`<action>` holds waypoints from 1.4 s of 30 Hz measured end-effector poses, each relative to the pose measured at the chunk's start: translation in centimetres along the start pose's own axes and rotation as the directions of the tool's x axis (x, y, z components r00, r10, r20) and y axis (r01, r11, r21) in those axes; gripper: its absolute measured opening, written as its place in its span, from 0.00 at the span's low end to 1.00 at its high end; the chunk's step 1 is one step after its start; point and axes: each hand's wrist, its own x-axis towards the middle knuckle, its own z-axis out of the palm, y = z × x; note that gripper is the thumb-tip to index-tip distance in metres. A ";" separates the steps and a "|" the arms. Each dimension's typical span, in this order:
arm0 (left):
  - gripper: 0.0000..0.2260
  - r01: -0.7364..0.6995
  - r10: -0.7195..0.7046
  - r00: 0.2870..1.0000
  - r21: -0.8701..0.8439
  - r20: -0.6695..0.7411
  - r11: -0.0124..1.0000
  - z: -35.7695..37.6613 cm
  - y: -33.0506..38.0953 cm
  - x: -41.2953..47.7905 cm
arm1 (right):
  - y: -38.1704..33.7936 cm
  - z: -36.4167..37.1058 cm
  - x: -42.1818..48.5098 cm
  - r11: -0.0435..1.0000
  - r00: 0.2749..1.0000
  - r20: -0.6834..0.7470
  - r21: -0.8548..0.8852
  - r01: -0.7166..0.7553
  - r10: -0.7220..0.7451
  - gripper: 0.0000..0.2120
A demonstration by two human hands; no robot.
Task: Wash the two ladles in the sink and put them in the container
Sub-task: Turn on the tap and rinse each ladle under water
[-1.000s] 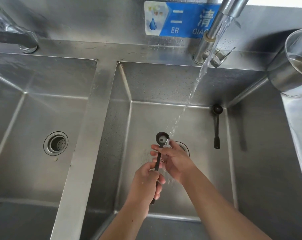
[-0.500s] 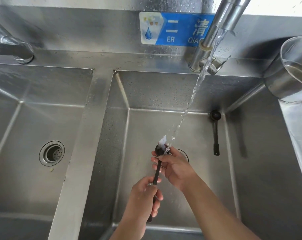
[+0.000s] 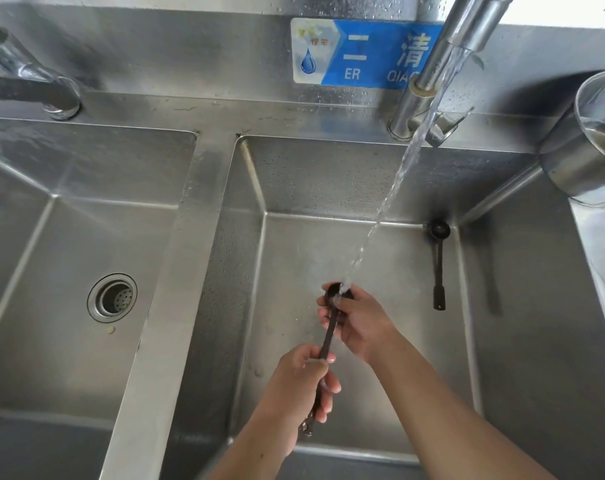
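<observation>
Left-hand fingers are curled round the lower handle of the first ladle, a full wrap; the left hand holds it tilted, bowl away from the person. The right hand grips the bowl end, fingers folded about it; whether they rub the inside cannot be told. The water stream from the faucet lands on that bowl, above the floor of the right basin.

Progress, as judged: the first ladle is mid-wash. The second ladle lies untouched on the basin floor by the far right corner, well apart from the hands, bowl toward the back wall. The container stands on the counter to the right, only partly in view, no ladle seen in it. Remaining: finish this one, wash the other, place both; well under half done.

Materials: both ladles are dark, slim-stemmed, with small round bowls and thickened grip ends; wet, hence likely slippery. The basin is brushed steel, beaded with droplets; the container is a polished steel cylinder, open-topped.
</observation>
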 end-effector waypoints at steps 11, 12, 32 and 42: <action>0.08 -0.117 0.120 0.992 0.053 -0.051 0.992 1.5 4.6 4.5 | 0.4 1.0 -0.3 0.981 0.994 -0.093 -0.189 0.045 -0.063 0.14; 0.10 -0.135 0.138 0.990 0.074 -0.041 0.988 1.6 4.8 4.7 | 0.3 0.8 -0.2 0.987 0.992 -0.097 -0.146 0.063 -0.077 0.15; 0.10 -0.254 0.293 0.905 0.161 -0.308 0.954 2.4 2.2 4.4 | 2.1 2.8 -1.1 0.959 0.966 -0.125 0.143 0.244 -0.227 0.15; 0.09 -0.245 0.222 0.952 -0.089 -0.212 0.966 1.9 1.6 4.2 | -1.8 1.0 -0.6 0.936 0.954 0.254 -0.267 0.228 -0.160 0.14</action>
